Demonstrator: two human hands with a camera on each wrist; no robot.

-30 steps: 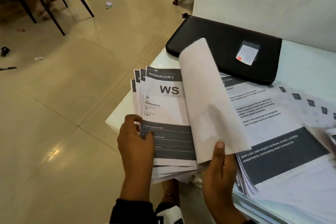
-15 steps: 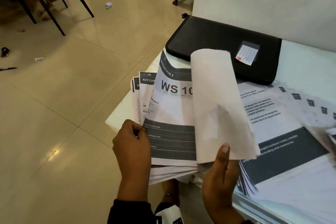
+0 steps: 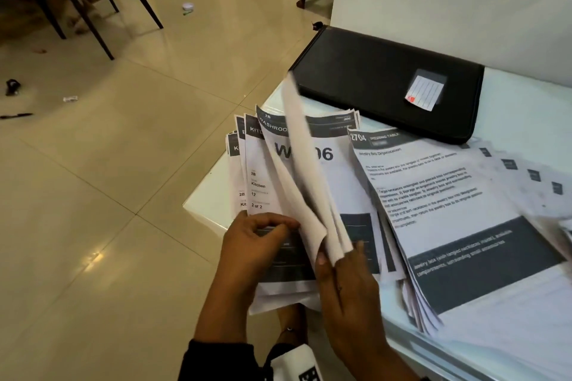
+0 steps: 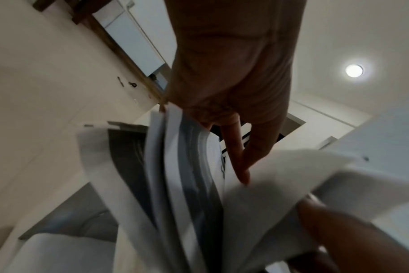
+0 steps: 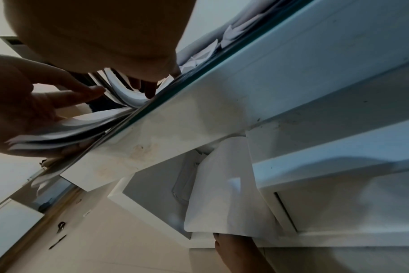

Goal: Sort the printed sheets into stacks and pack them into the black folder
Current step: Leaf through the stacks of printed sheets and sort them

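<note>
A fanned stack of printed sheets (image 3: 257, 182) overhangs the white table's front left corner. My left hand (image 3: 263, 235) grips its lower edge, thumb on top; in the left wrist view its fingers (image 4: 236, 157) lie under the sheets (image 4: 175, 166). My right hand (image 3: 337, 269) pinches several lifted sheets (image 3: 303, 182) at their bottom corner, and they stand almost on edge over a page marked 06. A second pile (image 3: 448, 195), headed 2704, lies to the right. The black folder (image 3: 371, 80) lies shut at the back of the table.
More sheets (image 3: 526, 176) are spread in a row at the far right. The table corner (image 3: 210, 204) drops to a tiled floor with chair legs (image 3: 102, 9) and small litter. A white wall stands behind the folder. From below, the right wrist view shows the table edge (image 5: 222, 96).
The sheets in my right hand have swung from lying over to the right up to nearly on edge. A page marked 06 now shows under them, and my left thumb has moved inward.
</note>
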